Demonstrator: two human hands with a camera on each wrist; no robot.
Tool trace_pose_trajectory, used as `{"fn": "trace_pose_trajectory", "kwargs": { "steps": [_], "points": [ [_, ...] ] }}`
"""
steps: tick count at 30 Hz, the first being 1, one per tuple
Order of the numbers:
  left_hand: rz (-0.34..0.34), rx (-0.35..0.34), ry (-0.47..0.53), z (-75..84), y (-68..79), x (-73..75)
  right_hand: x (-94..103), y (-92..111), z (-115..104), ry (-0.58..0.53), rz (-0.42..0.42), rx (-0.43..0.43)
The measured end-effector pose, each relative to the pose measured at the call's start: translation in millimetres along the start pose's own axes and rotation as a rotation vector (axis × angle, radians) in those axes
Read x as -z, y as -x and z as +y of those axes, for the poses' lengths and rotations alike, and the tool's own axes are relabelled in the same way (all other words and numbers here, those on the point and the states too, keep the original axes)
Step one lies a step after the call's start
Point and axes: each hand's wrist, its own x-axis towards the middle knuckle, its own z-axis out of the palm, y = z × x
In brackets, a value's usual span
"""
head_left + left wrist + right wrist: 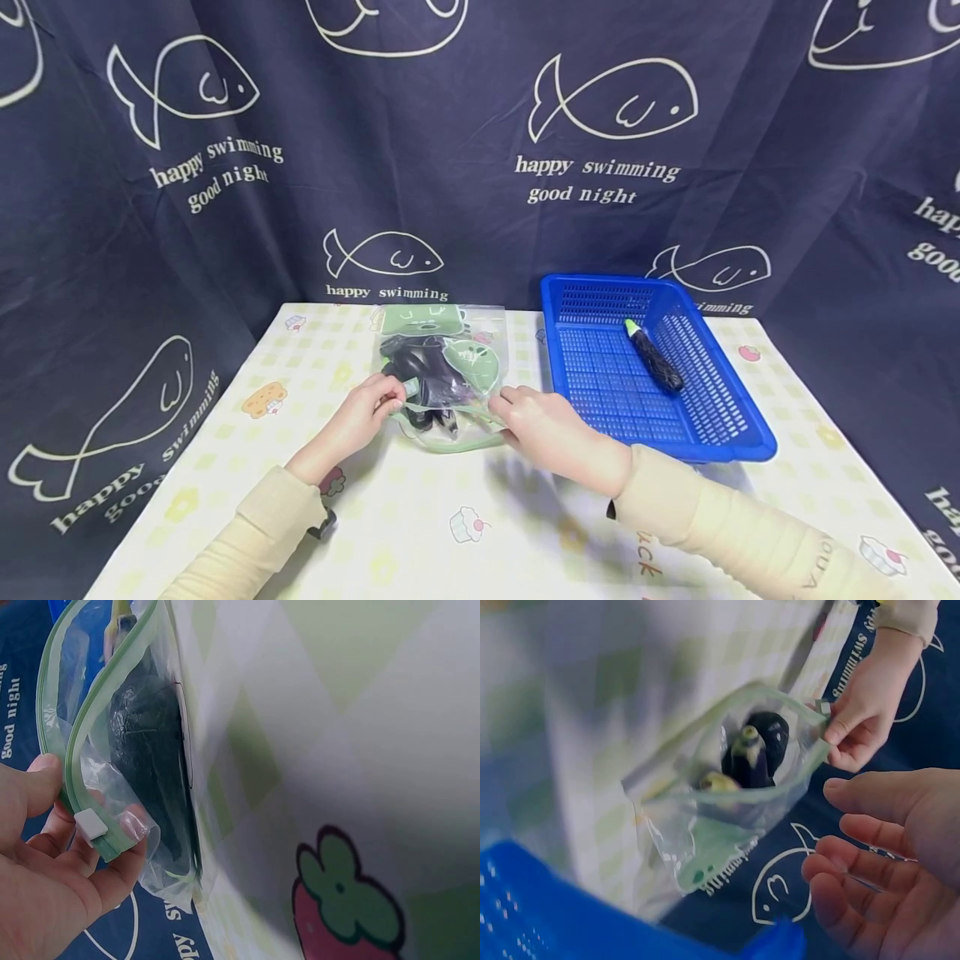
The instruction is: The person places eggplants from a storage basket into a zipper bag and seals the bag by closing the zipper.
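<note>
A clear zip bag [491, 325] with green print and a green zip edge lies on the table, holding several dark eggplants [431, 371]. My left hand [367, 408] pinches the left end of its zip edge, close to the white slider [91, 823]. The mouth of the bag gapes, and eggplant stems [748, 736] show inside in the right wrist view. My right hand [543, 429] is beside the right end of the mouth; in its wrist view the fingers [862, 862] are loosely bent and hold nothing.
A blue plastic basket [551, 333] stands right of the bag, with one eggplant [654, 358] lying in it. The table carries a checked cloth [420, 517] with printed cakes. A dark blue curtain [465, 133] with fish drawings hangs behind and at both sides.
</note>
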Motion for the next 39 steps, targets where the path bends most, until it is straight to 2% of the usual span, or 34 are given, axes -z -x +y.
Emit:
{"fn": "trace_pose_trajectory", "kwargs": {
  "steps": [12,17,27,32,39],
  "points": [
    [-0.002,0.004,0.003,-0.7,0.7,-0.9,31.5,-1,29,0.026,-0.095,-0.073],
    [0.003,0.006,-0.002,-1.6,1.4,-1.2,39.3,-2,44,-0.006,-0.137,-0.114],
    [-0.008,0.002,-0.005,-0.4,-0.1,0.8,37.9,-1,83,-0.011,-0.183,-0.197],
    [-0.005,0.006,-0.004,-0.3,-0.2,1.3,37.0,3,105,-0.097,-0.184,-0.216],
    [-0.007,0.002,-0.005,-1.3,1.2,0.7,38.0,5,132,-0.182,-0.26,-0.304]
  ]
}}
